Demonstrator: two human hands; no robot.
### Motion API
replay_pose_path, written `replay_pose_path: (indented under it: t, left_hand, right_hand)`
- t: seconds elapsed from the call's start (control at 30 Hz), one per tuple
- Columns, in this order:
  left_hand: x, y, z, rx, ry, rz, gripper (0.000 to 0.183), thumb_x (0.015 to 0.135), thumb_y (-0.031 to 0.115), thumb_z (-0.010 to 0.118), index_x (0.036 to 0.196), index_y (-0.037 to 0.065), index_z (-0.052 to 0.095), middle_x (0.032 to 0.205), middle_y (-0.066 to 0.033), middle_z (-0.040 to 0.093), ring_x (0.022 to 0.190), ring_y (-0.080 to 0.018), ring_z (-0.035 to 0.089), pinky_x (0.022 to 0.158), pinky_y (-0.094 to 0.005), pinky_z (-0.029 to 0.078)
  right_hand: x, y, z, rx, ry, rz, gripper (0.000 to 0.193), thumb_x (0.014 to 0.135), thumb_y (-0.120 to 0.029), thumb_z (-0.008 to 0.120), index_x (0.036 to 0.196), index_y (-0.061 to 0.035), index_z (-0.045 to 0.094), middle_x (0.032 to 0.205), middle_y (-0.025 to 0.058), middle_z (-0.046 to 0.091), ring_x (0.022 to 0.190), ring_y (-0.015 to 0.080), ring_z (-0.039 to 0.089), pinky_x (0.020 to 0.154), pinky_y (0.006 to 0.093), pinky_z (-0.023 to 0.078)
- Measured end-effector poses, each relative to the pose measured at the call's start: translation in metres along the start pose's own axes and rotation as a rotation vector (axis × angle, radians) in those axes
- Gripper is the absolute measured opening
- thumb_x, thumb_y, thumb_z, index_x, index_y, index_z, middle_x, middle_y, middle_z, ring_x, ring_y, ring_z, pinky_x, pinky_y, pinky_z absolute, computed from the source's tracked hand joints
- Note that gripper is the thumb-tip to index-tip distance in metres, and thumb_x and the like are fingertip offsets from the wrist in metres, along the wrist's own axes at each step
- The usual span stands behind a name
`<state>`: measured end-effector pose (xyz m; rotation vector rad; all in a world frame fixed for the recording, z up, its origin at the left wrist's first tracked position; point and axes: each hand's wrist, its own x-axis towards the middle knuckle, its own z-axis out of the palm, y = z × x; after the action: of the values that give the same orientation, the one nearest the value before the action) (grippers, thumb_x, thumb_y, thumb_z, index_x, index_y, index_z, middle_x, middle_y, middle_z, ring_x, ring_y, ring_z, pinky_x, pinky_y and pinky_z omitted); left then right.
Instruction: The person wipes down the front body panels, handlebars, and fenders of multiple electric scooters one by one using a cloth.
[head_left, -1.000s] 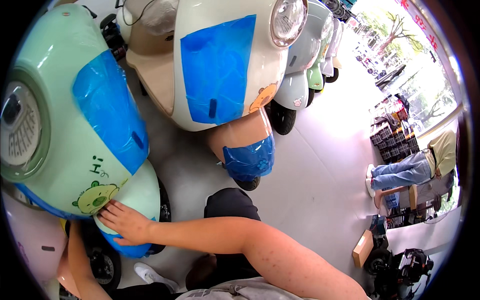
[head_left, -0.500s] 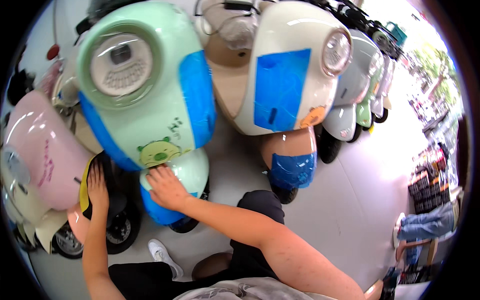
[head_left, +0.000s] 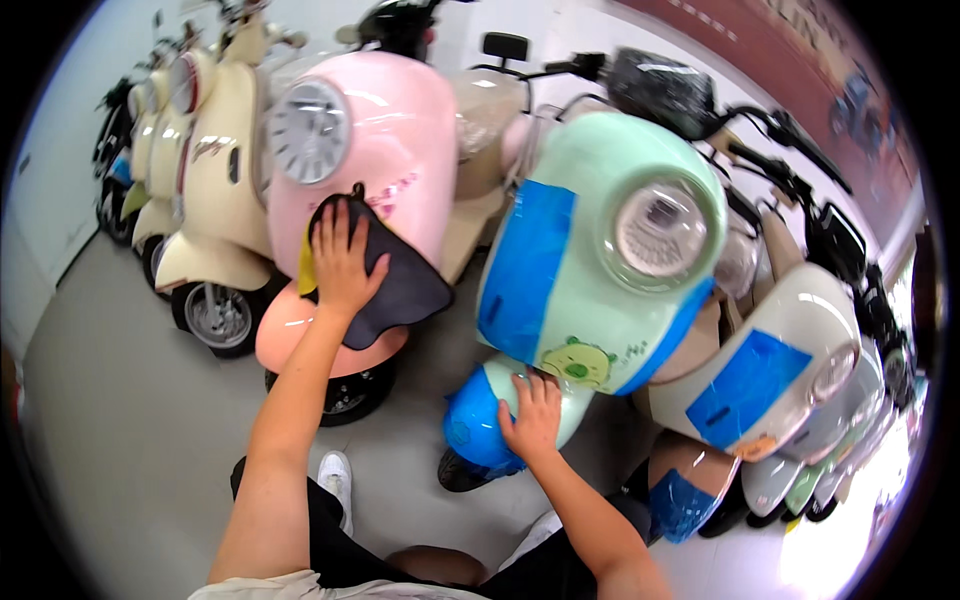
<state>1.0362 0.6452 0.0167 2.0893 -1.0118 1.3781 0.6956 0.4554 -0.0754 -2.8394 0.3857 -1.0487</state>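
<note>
My left hand [head_left: 346, 262] lies flat with its fingers spread on a dark grey cloth [head_left: 398, 290] with a yellow underside. It presses the cloth against the lower front of a pink scooter [head_left: 405, 125], just above the peach-coloured front mudguard [head_left: 285, 325]. My right hand [head_left: 534, 418], fingers extended, rests on the pale green front mudguard [head_left: 488, 385] of a green scooter [head_left: 640, 150]. Blue film covers parts of that scooter's front panel and mudguard. The right fingertips sit just below the panel's lower edge, near a cartoon face decal [head_left: 578, 364].
Several cream scooters [head_left: 215, 150] stand in a row to the left. On the right, a white scooter [head_left: 805, 310] with blue film [head_left: 748, 388] leads another line of scooters. Black handlebars [head_left: 770, 130] jut out at the upper right. Grey floor [head_left: 130, 400] lies at the lower left.
The view has swung left, bringing the pink scooter and the cream row further in. My left hand, with the cloth, is now higher on the pink scooter's front. The right hand stays on the green mudguard.
</note>
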Motion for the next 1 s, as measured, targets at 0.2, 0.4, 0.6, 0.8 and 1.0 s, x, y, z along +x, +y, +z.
replay_pose_path:
  t: [0.2, 0.4, 0.6, 0.8, 1.0]
  left_hand:
    - [0.005, -0.032, -0.001, -0.109, 0.046, -0.175, 0.063, 0.090, 0.042, 0.066, 0.131, -0.005, 0.055, 0.128, -0.0313, 0.054, 0.124, -0.0524, 0.048, 0.117, -0.0625, 0.026]
    - [0.013, -0.029, -0.003, -0.166, 0.132, -0.204, 0.058, 0.086, 0.041, 0.069, 0.119, -0.006, 0.059, 0.116, -0.0273, 0.058, 0.115, -0.0498, 0.052, 0.110, -0.0613, 0.034]
    - [0.023, -0.036, -0.003, -0.199, 0.148, -0.300, 0.056, 0.085, 0.037, 0.069, 0.116, -0.008, 0.059, 0.112, -0.0282, 0.059, 0.110, -0.0486, 0.053, 0.105, -0.0591, 0.037]
    - [0.034, -0.053, 0.007, -0.182, 0.247, -0.312, 0.063, 0.084, 0.031, 0.070, 0.126, -0.013, 0.053, 0.129, -0.0367, 0.054, 0.124, -0.0548, 0.046, 0.115, -0.0609, 0.029]
    - [0.038, -0.089, 0.017, -0.371, 0.295, -0.318, 0.054, 0.091, 0.026, 0.064, 0.132, -0.007, 0.052, 0.135, -0.0319, 0.055, 0.129, -0.0538, 0.045, 0.113, -0.0577, 0.033]
  right_hand:
    - [0.000, -0.003, 0.000, -0.017, -0.013, 0.004, 0.050, 0.083, -0.024, 0.071, 0.127, -0.0037, 0.061, 0.139, 0.0204, 0.054, 0.128, 0.0459, 0.045, 0.111, 0.0559, 0.035]
    - [0.003, -0.009, -0.002, -0.030, -0.053, 0.021, 0.046, 0.083, -0.021, 0.067, 0.125, -0.0016, 0.061, 0.140, 0.0234, 0.053, 0.131, 0.0469, 0.045, 0.112, 0.0555, 0.034]
    - [0.005, -0.010, 0.000, -0.055, -0.047, 0.025, 0.047, 0.081, -0.021, 0.068, 0.123, -0.0010, 0.061, 0.139, 0.0223, 0.053, 0.130, 0.0458, 0.045, 0.112, 0.0563, 0.034]
    - [0.004, -0.011, 0.001, -0.056, -0.053, 0.031, 0.045, 0.081, -0.019, 0.067, 0.122, -0.0007, 0.062, 0.140, 0.0231, 0.054, 0.130, 0.0465, 0.045, 0.113, 0.0563, 0.034]
    - [0.004, -0.009, 0.002, -0.052, -0.043, 0.021, 0.045, 0.081, -0.020, 0.066, 0.122, -0.0011, 0.062, 0.139, 0.0234, 0.054, 0.128, 0.0468, 0.047, 0.112, 0.0565, 0.034]
